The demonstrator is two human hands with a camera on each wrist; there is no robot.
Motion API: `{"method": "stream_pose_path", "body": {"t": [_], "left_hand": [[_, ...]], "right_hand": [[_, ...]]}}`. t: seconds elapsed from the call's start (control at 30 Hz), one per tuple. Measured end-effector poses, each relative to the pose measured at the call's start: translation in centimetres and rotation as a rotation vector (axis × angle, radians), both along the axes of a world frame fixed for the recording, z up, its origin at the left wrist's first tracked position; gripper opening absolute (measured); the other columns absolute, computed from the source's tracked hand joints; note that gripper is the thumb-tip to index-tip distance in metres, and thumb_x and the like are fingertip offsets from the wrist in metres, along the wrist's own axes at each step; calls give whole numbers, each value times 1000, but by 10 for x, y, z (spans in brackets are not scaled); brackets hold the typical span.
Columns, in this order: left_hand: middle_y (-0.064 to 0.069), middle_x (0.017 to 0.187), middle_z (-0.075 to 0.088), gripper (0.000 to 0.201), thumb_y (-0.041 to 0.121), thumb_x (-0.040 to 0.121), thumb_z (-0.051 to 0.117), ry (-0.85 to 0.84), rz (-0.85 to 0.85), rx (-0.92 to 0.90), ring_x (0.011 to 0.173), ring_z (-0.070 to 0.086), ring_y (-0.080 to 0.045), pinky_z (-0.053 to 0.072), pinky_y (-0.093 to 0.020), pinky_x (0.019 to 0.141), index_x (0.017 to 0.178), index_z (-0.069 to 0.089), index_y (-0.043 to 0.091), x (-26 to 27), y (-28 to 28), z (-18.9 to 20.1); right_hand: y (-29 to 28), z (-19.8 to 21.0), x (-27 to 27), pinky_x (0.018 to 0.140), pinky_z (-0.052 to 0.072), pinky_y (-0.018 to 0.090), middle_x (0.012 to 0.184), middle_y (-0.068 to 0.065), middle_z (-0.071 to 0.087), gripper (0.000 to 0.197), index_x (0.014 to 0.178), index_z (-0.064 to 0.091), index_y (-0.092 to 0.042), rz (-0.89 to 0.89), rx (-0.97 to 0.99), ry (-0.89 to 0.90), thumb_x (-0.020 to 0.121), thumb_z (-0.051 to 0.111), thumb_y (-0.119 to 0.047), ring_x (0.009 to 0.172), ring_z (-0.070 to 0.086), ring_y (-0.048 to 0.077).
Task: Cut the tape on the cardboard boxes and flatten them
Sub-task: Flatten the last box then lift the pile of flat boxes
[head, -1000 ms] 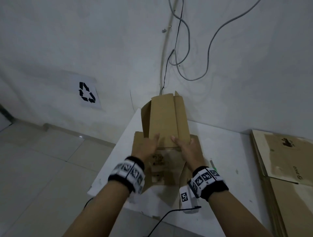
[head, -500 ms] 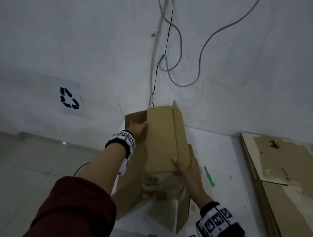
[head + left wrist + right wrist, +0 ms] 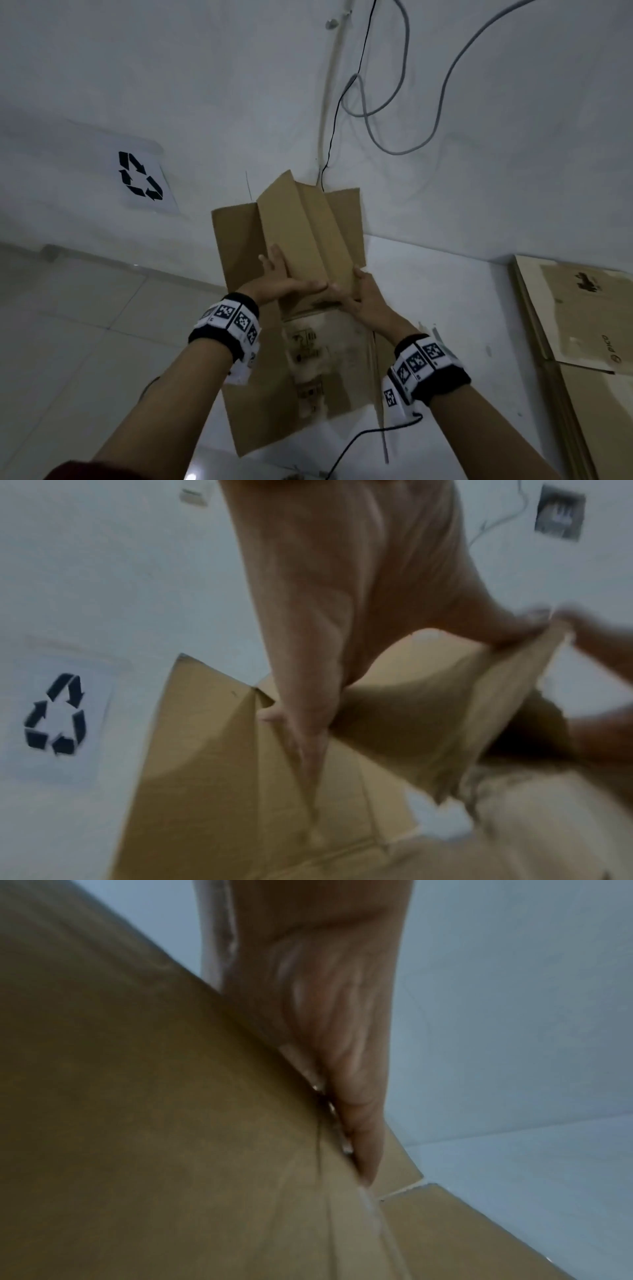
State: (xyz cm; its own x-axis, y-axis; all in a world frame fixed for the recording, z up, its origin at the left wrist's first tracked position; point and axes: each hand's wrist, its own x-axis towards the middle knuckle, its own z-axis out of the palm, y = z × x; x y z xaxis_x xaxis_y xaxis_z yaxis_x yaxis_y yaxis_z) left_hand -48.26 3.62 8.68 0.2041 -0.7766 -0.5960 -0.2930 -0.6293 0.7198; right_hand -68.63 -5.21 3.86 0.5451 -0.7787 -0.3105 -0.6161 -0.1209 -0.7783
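The cardboard box [image 3: 301,240] sits on the white counter [image 3: 445,284], opened out, its far flaps hard up against the wall [image 3: 205,68]. A folded panel stands up in the middle like a ridge. The left hand [image 3: 284,281] grips that panel's near left edge, fingers up its outer face and thumb along the bottom edge. The right hand [image 3: 359,294] clamps the near right edge, fingers flat against the cardboard in the right wrist view. The 2 thumbs nearly meet. A near flap overhangs the counter's front edge. Open counter lies to the right, as far as a stack of flattened boxes [image 3: 582,325] at the right edge. A slim tool [image 3: 436,334] lies just beside the right wrist; a recycling sign [image 3: 140,176] hangs left.
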Motion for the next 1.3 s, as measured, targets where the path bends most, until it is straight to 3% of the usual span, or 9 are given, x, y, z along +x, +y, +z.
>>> {"method": "stream_pose_path", "body": {"t": [0.13, 0.3, 0.43, 0.53, 0.6, 0.73, 0.87, 1.07, 1.3], "left_hand": [[-7, 158, -24, 138, 70, 64, 70, 11, -84, 111, 146, -18, -26, -2, -45, 120, 149, -22, 12, 4, 8, -35], [-10, 156, 16, 127, 67, 62, 76, -173, -245, 104, 141, 23, -30, 27, -41, 115, 153, 4, 17, -11, 7, -96], [-9, 156, 17, 85, 30, 94, 59, -43, -169, -70, 142, 26, -26, 28, -26, 108, 154, 2, 9, -23, 18, -123], [1, 143, 42, 63, 31, 96, 52, 114, 36, -195, 131, 43, -21, 41, -28, 98, 151, 26, 16, -6, 19, -128], [-9, 125, 57, 48, 25, 93, 51, -57, 249, -219, 118, 54, -29, 47, -35, 90, 138, 43, 10, 6, 17, -127], [-20, 154, 22, 76, -6, 91, 43, -314, 542, -258, 141, 25, -32, 25, -37, 115, 153, 2, 9, 9, 26, -138], [-21, 158, 14, 66, 14, 93, 47, -778, 48, -446, 146, 11, -36, 13, -53, 118, 151, 16, 6, -30, 56, -167], [-10, 161, 12, 66, 53, 97, 19, -760, -337, -296, 148, 11, -30, 5, -63, 113, 153, 21, 18, -93, 107, -219], [-12, 161, 12, 69, 48, 92, 31, -798, -330, -290, 148, 11, -30, 4, -66, 112, 152, 24, 16, -97, 107, -228]], "right_hand": [[1, -18, -2, 112, 37, 39, 153, 3, 35, 137, 156, 12, -19, 89, 84, 258, 51, 64, -89, 138, 39, 24], [14, -75, -23, 96, 50, 40, 124, 7, 64, 84, 134, 50, -13, 20, 96, 470, 73, 64, -68, 105, 64, 23], [7, -86, -38, 101, 46, 31, 123, -2, 63, 64, 133, 53, -23, -43, 214, 363, 80, 72, -55, 112, 61, 20], [-18, -79, -58, 69, 57, 27, 90, 3, 72, 45, 107, 61, -5, -319, 450, 53, 82, 78, -38, 79, 69, 15], [-32, -67, -72, 57, 55, 25, 88, 8, 68, 26, 110, 60, -4, -510, 511, -76, 93, 67, -22, 70, 66, 17], [-46, -62, -93, 71, 46, 24, 112, 15, 64, 32, 125, 58, -8, -638, 21, 79, 93, 58, -7, 88, 61, 23], [7, -73, -75, 90, 41, 36, 108, 7, 62, 25, 108, 65, -16, -475, -586, 84, 88, 50, -17, 101, 55, 25], [123, -154, -58, 119, 22, 45, 156, 2, 35, 49, 146, 41, -22, 53, -488, 206, 99, 43, -34, 147, 25, 16], [142, -174, -59, 123, 10, 46, 165, 1, 11, 60, 157, 21, -24, 76, -521, 349, 100, 34, -38, 153, 7, 18]]}}
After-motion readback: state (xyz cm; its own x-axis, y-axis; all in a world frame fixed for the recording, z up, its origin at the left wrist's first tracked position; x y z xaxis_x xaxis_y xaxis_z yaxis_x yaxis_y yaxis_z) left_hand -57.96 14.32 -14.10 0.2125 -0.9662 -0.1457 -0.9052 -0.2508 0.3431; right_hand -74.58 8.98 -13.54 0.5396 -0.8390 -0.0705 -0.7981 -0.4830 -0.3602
